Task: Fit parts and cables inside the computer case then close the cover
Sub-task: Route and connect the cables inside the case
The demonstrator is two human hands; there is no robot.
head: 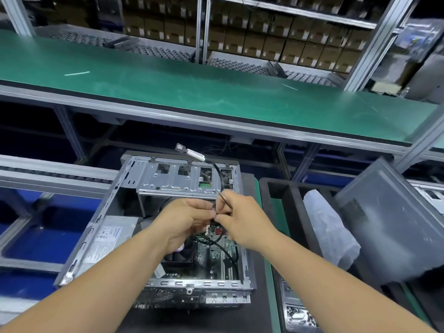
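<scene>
The open computer case (168, 224) lies on its side on a dark mat (258, 308) near the lower middle of the view, its cover off and its metal drive cage (182, 179) at the far end. Inside show a power supply (108, 239) at the left, a black fan (179, 254) and the green motherboard (216, 255). A black cable (219, 174) rises from the case's far right corner, ending in a white-tagged connector (195, 153) past the case's rim. Both hands meet above the motherboard: the left hand (185, 219) and right hand (240, 219) each pinch with curled fingertips what seems to be a small cable end; just what it is cannot be made out. Thin dark wires (211, 240) loop below them. To the right a grey cover panel (389, 222) leans in a black tray (276, 188), beside a crumpled plastic bag (329, 227). Beyond runs a long green conveyor desk (192, 87) on aluminium framing, with stacked cardboard boxes (264, 37) on shelves behind. Blue bins (36, 236) lie low at the left, partly hidden.
</scene>
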